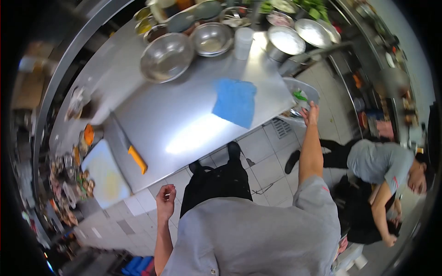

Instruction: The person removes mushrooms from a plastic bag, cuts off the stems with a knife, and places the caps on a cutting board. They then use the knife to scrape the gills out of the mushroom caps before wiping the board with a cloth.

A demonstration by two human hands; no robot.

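Observation:
My right hand (311, 113) is stretched out over the rim of a grey bin (313, 94) beside the table's right end. Its fingers look extended, with the thumb apart. A green leaf (300, 95) shows just beyond the fingertips, over the bin's contents; it appears separate from the hand. By the table's front edge hangs my left hand (165, 200), fingers loosely curled and nothing visible in them. Nearest to it on the table is a knife with a yellow handle (137, 159), its blade pointing away. A blue cloth (235, 102) lies on the steel table (184, 103).
Left on the table is a white cutting board (105, 175) with food scraps along its edge. Steel bowls (167, 57), a stack of white plastic tubs (243, 43) and pots (286, 41) stand at the back. A co-worker (380, 161) is close on the right.

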